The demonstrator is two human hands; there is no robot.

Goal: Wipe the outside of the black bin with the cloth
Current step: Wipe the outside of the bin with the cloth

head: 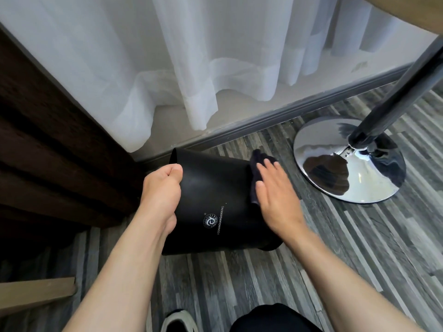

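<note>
The black bin (213, 192) lies tipped on its side over the floor, its open rim pointing left and a white round logo on its wall. My left hand (161, 188) grips the rim, fingers curled over the edge. My right hand (275, 195) lies flat with fingers stretched out, pressing a dark cloth (257, 164) against the bin's base end on the right. Most of the cloth is hidden under the palm; only its upper part and a strip by the bin show.
A chrome round table base (383, 185) with a dark pole (395, 99) stands on the right. A white sheer curtain (191, 68) hangs behind the bin. Dark wooden furniture (48, 140) fills the left. My shoe (178, 322) and knee sit at the bottom edge.
</note>
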